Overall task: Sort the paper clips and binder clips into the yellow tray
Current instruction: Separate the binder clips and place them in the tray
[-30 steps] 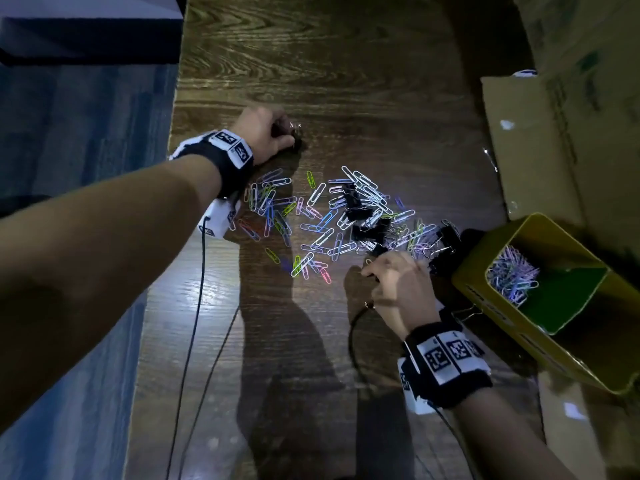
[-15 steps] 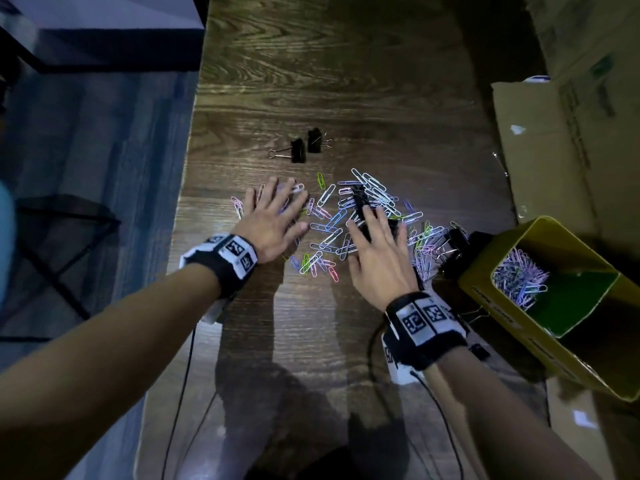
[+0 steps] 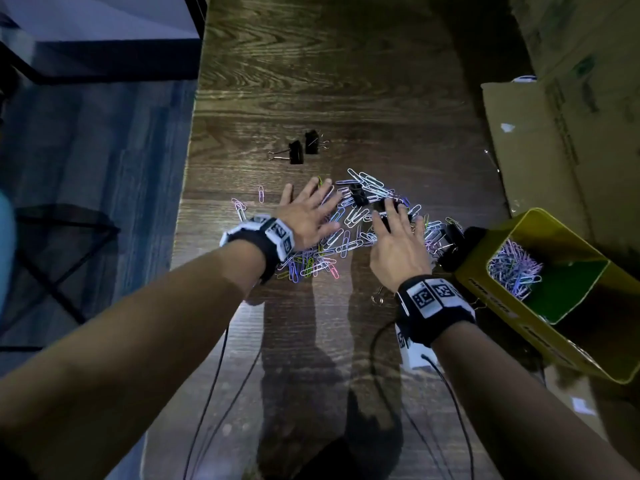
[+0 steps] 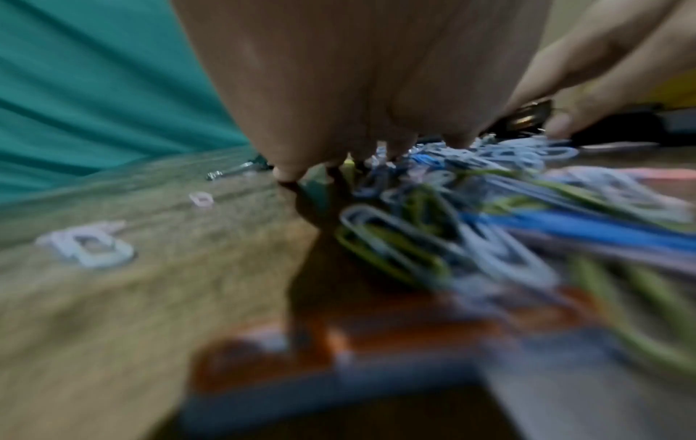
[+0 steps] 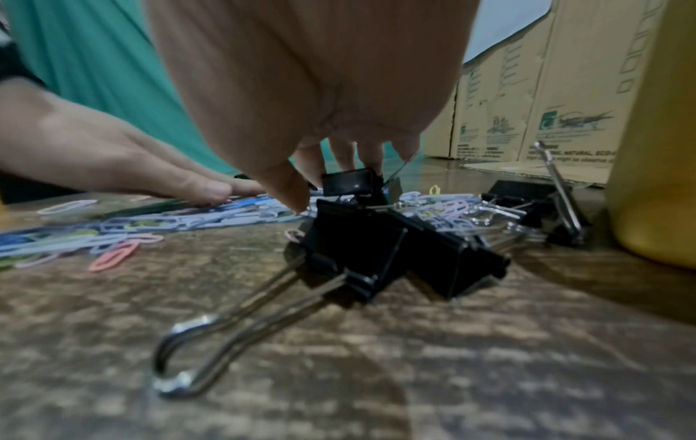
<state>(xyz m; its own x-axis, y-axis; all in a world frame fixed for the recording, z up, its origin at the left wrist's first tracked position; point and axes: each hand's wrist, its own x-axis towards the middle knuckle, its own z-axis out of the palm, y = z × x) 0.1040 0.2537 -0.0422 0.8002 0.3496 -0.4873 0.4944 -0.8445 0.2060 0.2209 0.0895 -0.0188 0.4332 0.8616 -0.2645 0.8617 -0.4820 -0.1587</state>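
Note:
A heap of coloured paper clips (image 3: 349, 223) lies mid-table with black binder clips (image 3: 358, 195) mixed in. My left hand (image 3: 308, 209) lies flat on the heap's left side, fingers spread straight. My right hand (image 3: 398, 233) lies flat on the heap's right side, fingers straight over a binder clip (image 5: 391, 253). The yellow tray (image 3: 485, 282) stands at the right, tilted, with paper clips (image 3: 512, 271) in its near compartment. Two binder clips (image 3: 303, 148) lie apart, farther up the table. In the left wrist view, blurred paper clips (image 4: 471, 238) lie under my fingers (image 4: 290, 166).
Cardboard boxes (image 3: 554, 133) stand along the right behind the tray. More binder clips (image 3: 453, 237) lie against the tray's left wall. The table's left edge (image 3: 187, 174) drops to a blue floor. Cables (image 3: 221, 375) trail toward me across the near table.
My left hand let go of the two binder clips up the table and came back to the heap. Both hands spread flat on the clips and pushed them closer together.

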